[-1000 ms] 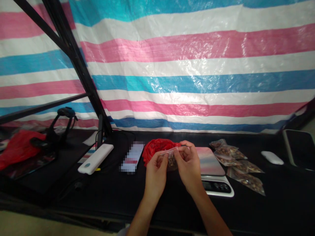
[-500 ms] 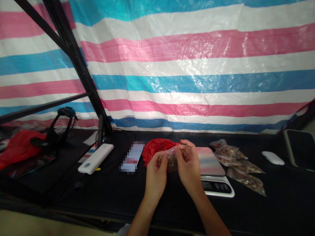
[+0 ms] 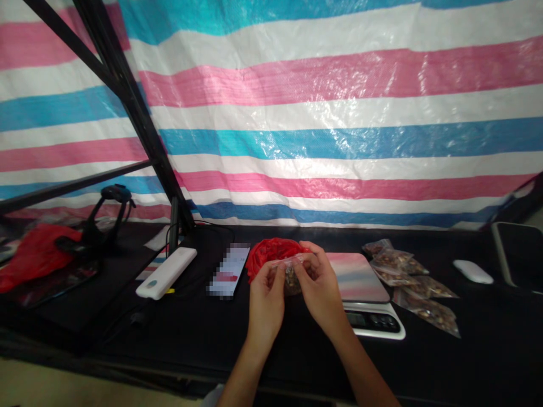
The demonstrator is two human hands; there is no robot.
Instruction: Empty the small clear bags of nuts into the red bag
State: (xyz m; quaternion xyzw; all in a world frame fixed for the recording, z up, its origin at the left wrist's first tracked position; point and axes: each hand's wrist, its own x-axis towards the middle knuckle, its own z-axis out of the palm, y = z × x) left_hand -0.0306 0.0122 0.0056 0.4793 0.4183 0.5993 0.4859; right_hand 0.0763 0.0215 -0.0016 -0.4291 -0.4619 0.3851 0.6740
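Clear plastic pouch of brown pieces (image 3: 291, 278), held up above the middle of the black table (image 3: 178, 333), just in front of a crumpled red plastic bag (image 3: 271, 252). Left hand (image 3: 266, 305) half closed, thumb and fingers pinched on the pouch's left side; right hand (image 3: 321, 288) also half closed, gripping its upper right side. Set just right of the hands, a white digital kitchen scale (image 3: 360, 282) with a pink-grey top; heaped beyond it, toward the right edge, small filled plastic bags (image 3: 409, 277). Placed left of the hands, a flat white power bank (image 3: 166, 273) and a pixelated phone (image 3: 228, 270).
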